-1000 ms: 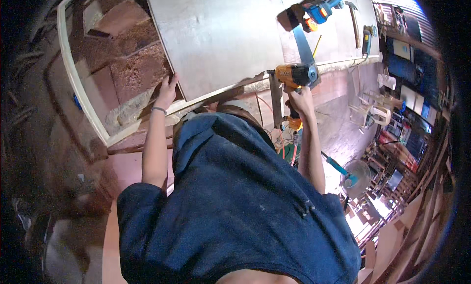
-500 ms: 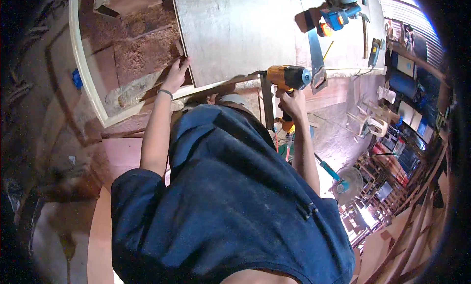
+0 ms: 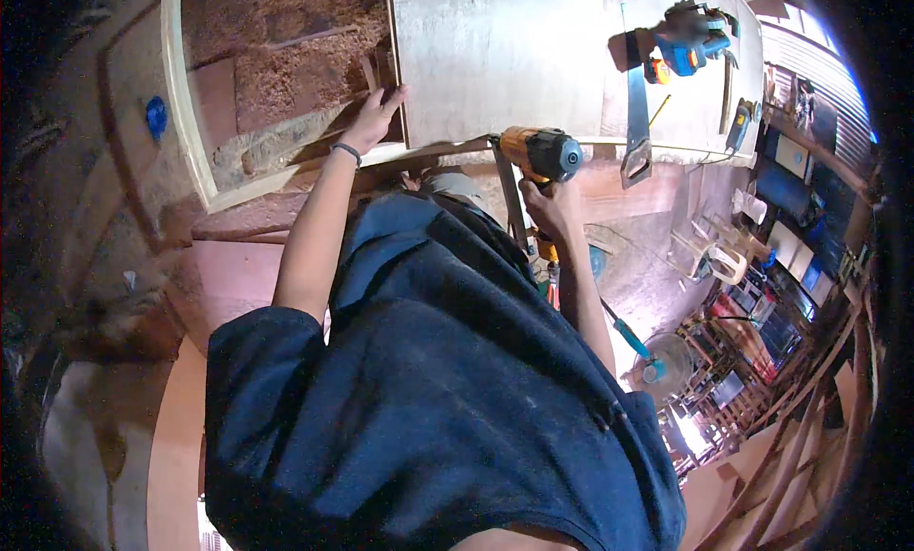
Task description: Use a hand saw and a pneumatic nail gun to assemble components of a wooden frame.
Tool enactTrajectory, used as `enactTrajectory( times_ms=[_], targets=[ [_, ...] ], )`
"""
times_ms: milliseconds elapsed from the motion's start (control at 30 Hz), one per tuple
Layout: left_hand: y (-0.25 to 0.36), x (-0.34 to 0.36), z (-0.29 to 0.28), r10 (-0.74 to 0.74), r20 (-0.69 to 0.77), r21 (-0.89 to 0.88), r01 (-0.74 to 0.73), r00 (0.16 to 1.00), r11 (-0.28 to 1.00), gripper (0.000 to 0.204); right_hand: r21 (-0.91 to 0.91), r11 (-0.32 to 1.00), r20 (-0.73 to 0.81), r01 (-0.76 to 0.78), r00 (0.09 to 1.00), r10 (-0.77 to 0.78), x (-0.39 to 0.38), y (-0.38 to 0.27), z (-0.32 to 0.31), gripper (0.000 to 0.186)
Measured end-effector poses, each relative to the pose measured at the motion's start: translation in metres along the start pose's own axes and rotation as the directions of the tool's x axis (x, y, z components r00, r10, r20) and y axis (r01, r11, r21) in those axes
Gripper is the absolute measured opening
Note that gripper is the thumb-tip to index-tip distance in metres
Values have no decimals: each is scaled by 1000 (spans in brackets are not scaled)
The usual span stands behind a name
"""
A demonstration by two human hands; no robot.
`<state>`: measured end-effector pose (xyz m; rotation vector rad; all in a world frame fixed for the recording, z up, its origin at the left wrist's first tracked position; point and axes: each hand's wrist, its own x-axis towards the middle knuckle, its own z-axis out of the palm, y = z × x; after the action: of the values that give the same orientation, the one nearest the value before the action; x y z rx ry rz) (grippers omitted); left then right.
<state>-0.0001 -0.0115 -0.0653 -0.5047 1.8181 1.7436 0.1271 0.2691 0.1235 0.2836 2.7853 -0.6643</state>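
Two-handed: my left hand (image 3: 373, 120), spread, perhaps steadies the panel's (image 3: 495, 60) edge; apart, my right hand (image 3: 556, 210) clamps the nail gun (image 3: 539, 153).

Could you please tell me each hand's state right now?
Left hand: open, at the edge of the pale panel.
Right hand: closed, holding the nail gun.

Right grip (image 3: 552, 206) holds nail gun (image 3: 541, 153) — left grip (image 3: 372, 124) touches panel (image 3: 495, 65).
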Motion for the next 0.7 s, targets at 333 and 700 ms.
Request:
enactTrajectory(
  times_ms=[333, 700],
  targets=[
    [-17, 10, -6, 32, 314, -41, -20, 949, 999, 122, 61, 994, 248, -93, 966, 76, -5, -44, -5, 25],
    [-2, -9, -4, 399, 251, -139, -375, 882, 917, 60, 58, 984, 313, -171, 939, 145, 19, -53, 23, 22]
  ],
)
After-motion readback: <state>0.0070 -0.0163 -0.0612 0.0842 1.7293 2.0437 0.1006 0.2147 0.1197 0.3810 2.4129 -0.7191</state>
